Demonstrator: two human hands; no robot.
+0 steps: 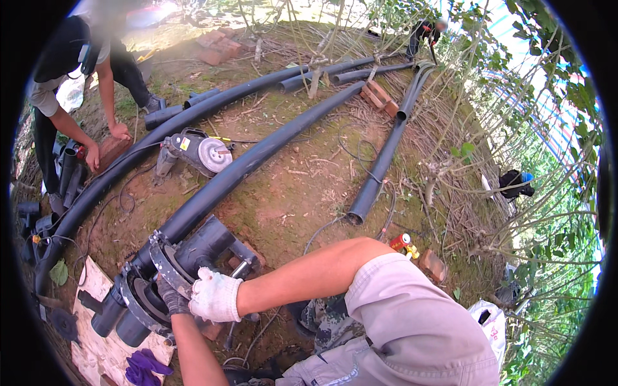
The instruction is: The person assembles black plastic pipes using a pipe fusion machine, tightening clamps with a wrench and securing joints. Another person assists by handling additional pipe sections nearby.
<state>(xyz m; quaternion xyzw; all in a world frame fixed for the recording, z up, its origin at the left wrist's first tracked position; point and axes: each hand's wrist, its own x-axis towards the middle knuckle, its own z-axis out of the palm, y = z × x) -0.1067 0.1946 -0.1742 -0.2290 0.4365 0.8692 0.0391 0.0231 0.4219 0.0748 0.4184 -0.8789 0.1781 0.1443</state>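
My left hand [172,298], in a dark grey glove, reaches into the gap between two metal clamp rings of a pipe-joining machine; its fingertips are hidden there. Just right of it, my right hand [216,296], in a white knit glove, has its fingers curled against the rear clamp ring [168,262] and appears to grip its edge. A long black plastic pipe [257,156] runs from that ring toward the back right. Short black pipe pieces [133,329] sit at the front ring [136,302], and a thick black fitting [206,244] lies beside the rear ring.
A disc-shaped power tool [196,152] lies beyond the pipe. More black pipes [380,174] and bricks [380,98] are on the ground. At left a person [90,96] bends over a brick; another stands far back. Purple gloves [147,367] lie on a board [90,347]. A red can [400,242] stands right.
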